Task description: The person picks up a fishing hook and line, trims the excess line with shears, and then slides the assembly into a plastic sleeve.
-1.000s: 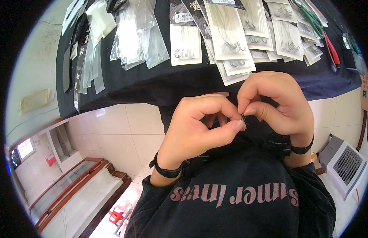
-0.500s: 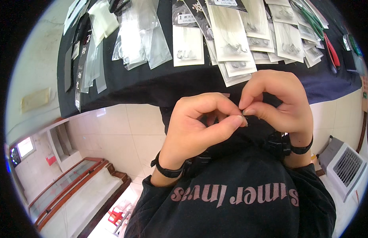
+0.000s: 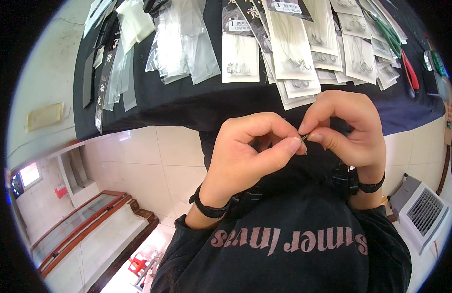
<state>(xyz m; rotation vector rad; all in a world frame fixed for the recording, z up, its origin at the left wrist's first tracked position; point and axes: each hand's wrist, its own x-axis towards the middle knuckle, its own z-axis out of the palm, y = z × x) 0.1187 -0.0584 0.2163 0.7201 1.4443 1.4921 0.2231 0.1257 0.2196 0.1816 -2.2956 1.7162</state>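
Note:
In front of my body, past the edge of the cloth-covered table, my two hands meet at the fingertips. My left hand (image 3: 257,151) pinches a small thin dark fish hook (image 3: 304,138) between thumb and forefinger. From the other side, the thumb and forefinger of my right hand (image 3: 350,127) close on the same hook. Fingertips hide most of it. Just beyond lie white-backed clear packets of fish hooks (image 3: 240,51), overlapping in a pile (image 3: 293,63) with hooks and pale line inside.
A black cloth (image 3: 177,105) covers the table. Clear plastic sleeves (image 3: 184,44) and dark printed strips (image 3: 106,83) lie at the left. Green-handled scissors (image 3: 387,31) and a red-handled tool (image 3: 410,73) are at the right. A grey vented appliance (image 3: 421,212) stands on the floor.
The table and packets sit slightly further right in view. My fingertips have parted a little, so more of the thin hook shows between them.

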